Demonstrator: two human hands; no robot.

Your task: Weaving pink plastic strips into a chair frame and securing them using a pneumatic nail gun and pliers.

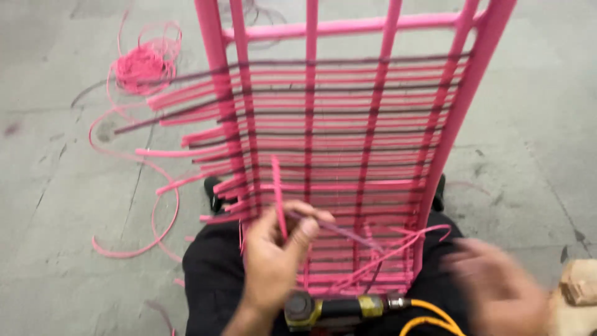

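A pink plastic strip point(278, 193) is pinched upright between the thumb and fingers of the left hand point(277, 255), near the bottom of a pink metal frame point(348, 26) that leans away across the person's lap. A second, darker purple strand point(348, 235) is caught under the same fingers and runs off to the right over the lower weave. The right hand point(497, 283) is seen to the right of the frame, blurred by motion; whether it is spread or closed cannot be told, and nothing is seen held in it.

The frame is crossed by many horizontal rows of pink and dark strips point(348, 134), with loose cut ends point(171, 127) sticking out past the left rail. A yellow-hosed air tool point(339, 308) lies across the lap just below the frame. Farther off to the left, a tangled coil of pink strip point(142, 65) rests on the grey concrete floor point(50, 186), with a long loop point(158, 214) trailing toward the knee.

Several risks are judged from this. The pinched strip may slip if the grip is eased, as it is held by fingertips only. The purple strand may be dragged out of line, since it is trapped beneath the same fingers. The trailing loop on the floor may snag on the leg and jerk the work. The air tool, unsecured on the lap, may roll off if the frame is shifted.
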